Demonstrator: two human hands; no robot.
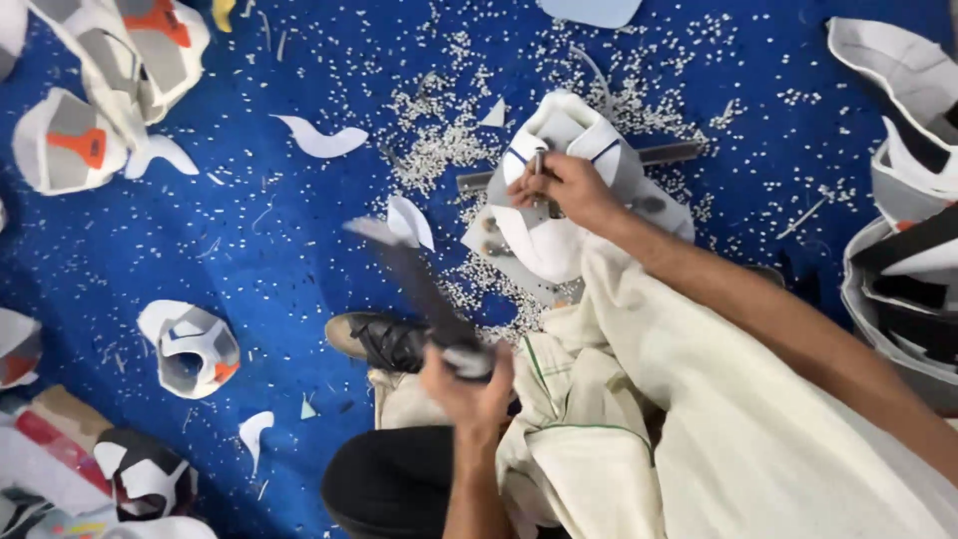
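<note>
Where blue mat [249, 240] shows, white punch chips [439, 140], cut scraps [321, 138] litter it.

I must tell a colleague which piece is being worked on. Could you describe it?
On the blue floor, find the scatter of tiny white bits at top centre. There the right hand pins a white shoe upper. Unlike the others, it has thin dark-blue lines.

The shoe upper [559, 190] lies on a metal bar [671, 153] at frame centre, with the right hand [559, 187] on top pressing a punch [539, 165] against it. The left hand [469, 384] is below it, nearer the person, gripping a hammer [424, 294] raised over a shoe [379, 339]. Scraps [439, 130] lie around the upper. Further uppers [195, 347] lie left; stacked pieces [913, 240] lie right.
</note>
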